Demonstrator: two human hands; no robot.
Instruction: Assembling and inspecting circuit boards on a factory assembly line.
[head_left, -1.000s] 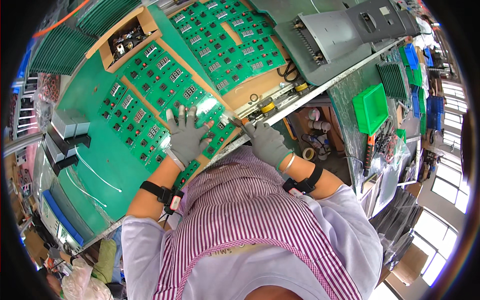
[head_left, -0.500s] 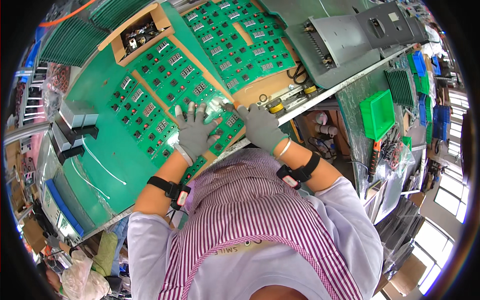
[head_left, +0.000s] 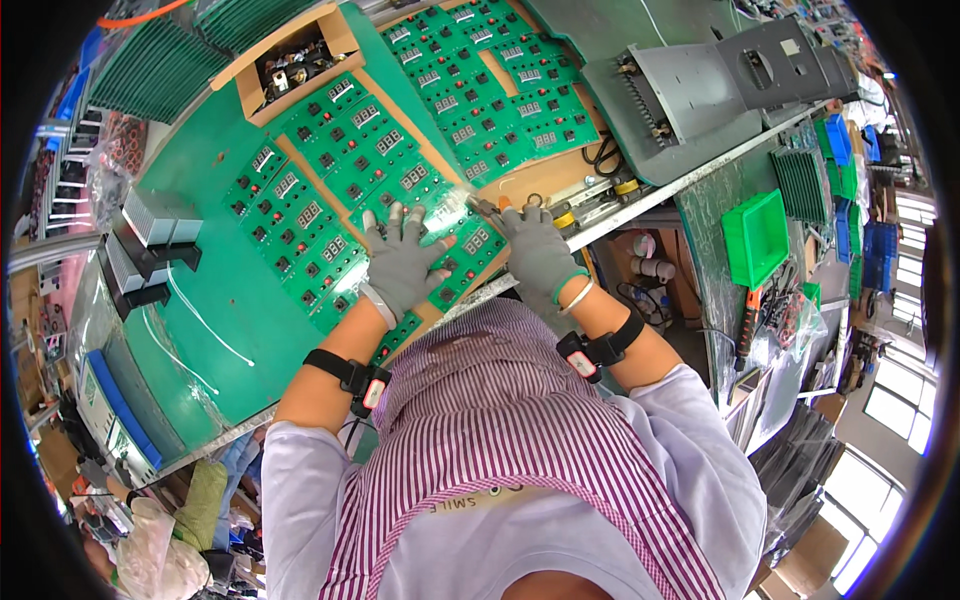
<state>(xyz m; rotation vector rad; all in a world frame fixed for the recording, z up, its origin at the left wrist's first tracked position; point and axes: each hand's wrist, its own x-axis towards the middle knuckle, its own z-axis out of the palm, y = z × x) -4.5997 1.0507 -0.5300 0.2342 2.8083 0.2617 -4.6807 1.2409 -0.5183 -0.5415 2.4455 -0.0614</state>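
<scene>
My left hand (head_left: 402, 262), in a grey glove, lies with fingers spread on a green circuit board (head_left: 462, 262) at the table's near edge. The board carries a three-digit display and small black buttons. At its right side is my gloved right hand (head_left: 540, 250), fingers curled around a small hand tool (head_left: 485, 206). The tool has a dark metal tip and what looks like an orange part; its handle is mostly hidden in the hand. Its tip points left over the board's far right corner. Further boards of the same kind (head_left: 365, 140) lie in rows beyond my left hand.
A cardboard box (head_left: 250, 92) of dark parts stands behind the boards. Another panel of boards (head_left: 490, 85) lies further back. Grey housings (head_left: 690, 95) are at the far right, a green bin (head_left: 757, 235) on the right-hand bench, and finned metal blocks (head_left: 160, 222) at left.
The whole view has shifted slightly. My right hand and the tool have moved a little to the right along the board's edge. My left hand stays spread on the board.
</scene>
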